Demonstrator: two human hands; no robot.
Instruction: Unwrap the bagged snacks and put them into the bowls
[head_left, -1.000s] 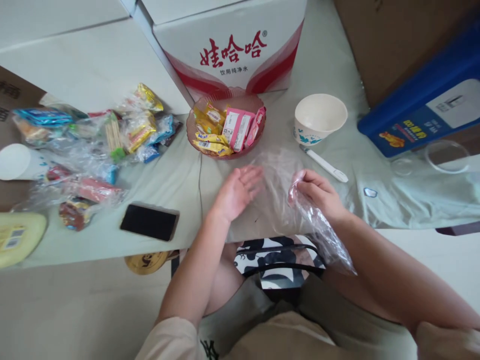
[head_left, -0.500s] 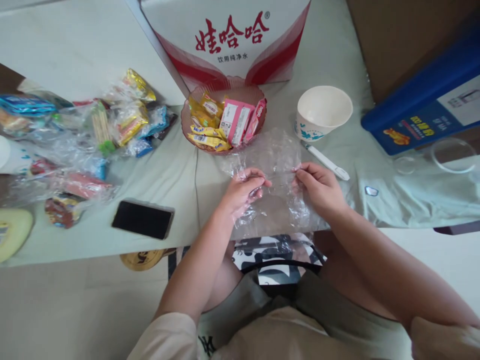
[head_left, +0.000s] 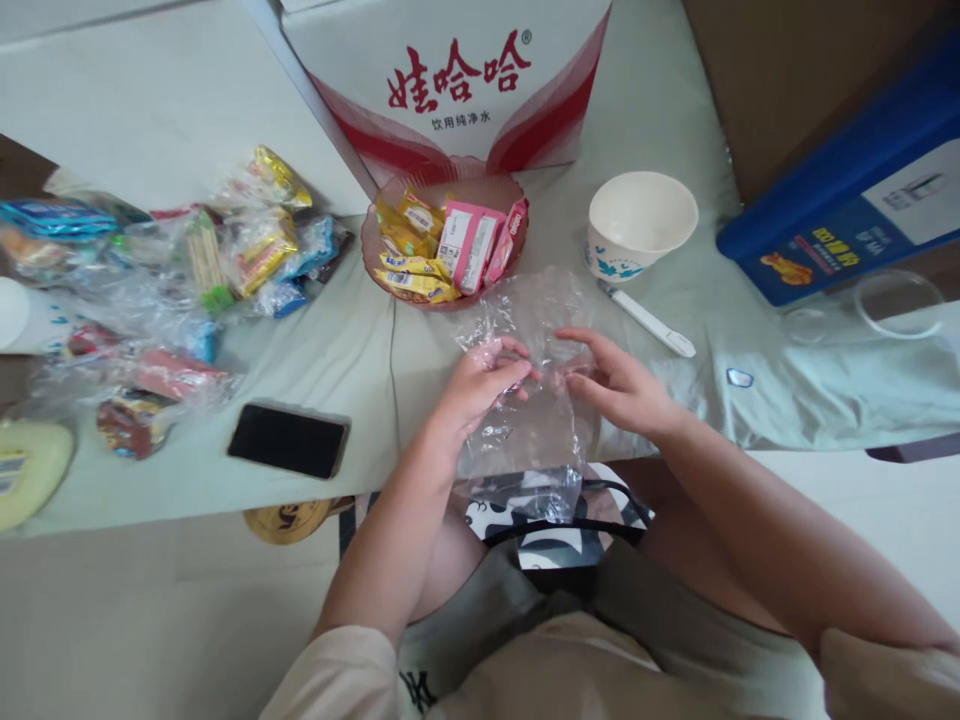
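A clear plastic bag (head_left: 525,440) hangs in front of me over the table's near edge, crumpled at the top. My left hand (head_left: 480,385) is closed, pinching the bag's upper left rim. My right hand (head_left: 611,385) pinches the rim's right side between thumb and fingers, its other fingers stretched out. The two hands almost touch. Just beyond them stands a pink glass bowl (head_left: 375,245) filled with yellow and pink snack packets.
A white paper bowl (head_left: 641,225) and a white pen (head_left: 649,320) lie right of the pink bowl. A black phone (head_left: 289,440) lies at left, near a heap of bagged snacks (head_left: 187,270). A red-and-white carton (head_left: 450,80) stands behind; a blue box (head_left: 847,220) at right.
My right hand held the bag alone at first; my left hand then took the rim. Both hands have since come together, bunching the bag's top, and its lower part now hangs down.
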